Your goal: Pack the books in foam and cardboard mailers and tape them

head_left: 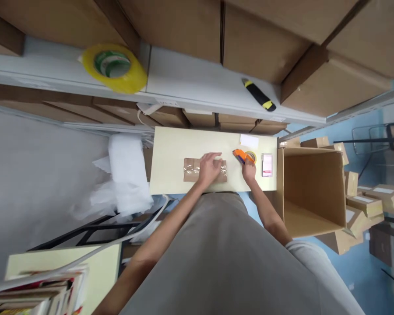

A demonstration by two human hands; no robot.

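A flat brown cardboard parcel [192,170] with shiny clear tape on it lies on a pale yellow table [170,148]. My left hand [210,167] rests flat on the parcel, fingers stretched out toward the right. My right hand [249,169] is closed around an orange tape dispenser [241,155] with a roll of tape, held on the table just right of the parcel.
A small pink-and-white item [267,165] and a white label [249,141] lie on the table's right side. An open cardboard box [311,188] stands to the right. A yellow tape roll [114,66] and a black-and-yellow cutter [258,94] sit on the shelf above. White wrapping foam [126,175] lies left.
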